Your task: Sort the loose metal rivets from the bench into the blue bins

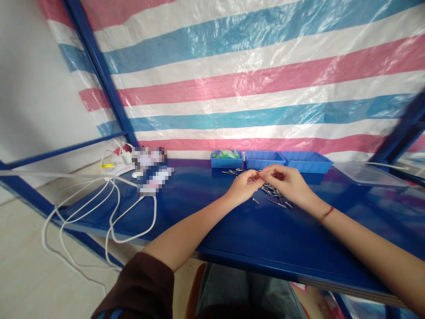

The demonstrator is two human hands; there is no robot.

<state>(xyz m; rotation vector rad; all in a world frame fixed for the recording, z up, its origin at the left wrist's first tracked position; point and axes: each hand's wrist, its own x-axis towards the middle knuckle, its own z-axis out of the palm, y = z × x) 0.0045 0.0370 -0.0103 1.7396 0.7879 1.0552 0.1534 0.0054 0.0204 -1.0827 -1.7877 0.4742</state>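
Observation:
My left hand and my right hand meet at the fingertips above the blue table. The fingers of both are pinched together, and whatever lies between them is too small or hidden to make out. Under and around the hands is a pile of thin metal pieces that look like pop rivets. Some stick out behind the left hand, others lie loose in front. My hands cover the middle of the pile.
Three blue bins line the back: a left bin with green-and-clear plastic inside, a middle bin and a right bin. A clear plastic lid lies at right. White cables loop over the table's left edge. Striped sheeting hangs behind.

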